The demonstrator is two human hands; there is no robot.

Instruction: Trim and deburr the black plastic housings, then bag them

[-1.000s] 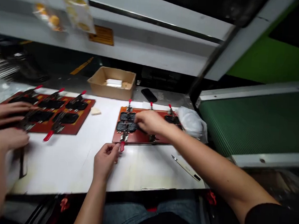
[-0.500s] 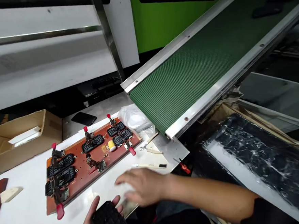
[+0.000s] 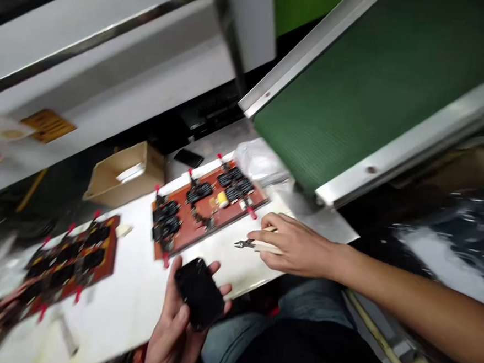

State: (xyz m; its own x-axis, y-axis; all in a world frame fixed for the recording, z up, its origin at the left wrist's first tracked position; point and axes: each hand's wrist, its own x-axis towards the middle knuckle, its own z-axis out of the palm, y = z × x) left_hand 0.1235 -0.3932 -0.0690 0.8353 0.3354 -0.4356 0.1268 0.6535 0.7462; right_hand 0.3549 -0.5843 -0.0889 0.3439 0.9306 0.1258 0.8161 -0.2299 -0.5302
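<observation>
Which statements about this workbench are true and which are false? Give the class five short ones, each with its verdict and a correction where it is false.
1. The left hand holds a black part. True.
2. The right hand rests on the cardboard box. False: it touches the cutters on the white table; the box stands farther back.
3. A red board lies near the right hand and a second red board lies farther left. True.
4. The conveyor belt is blue. False: it is green.
5. The black part lies clamped on a board. False: the left hand holds it, off both boards.
</observation>
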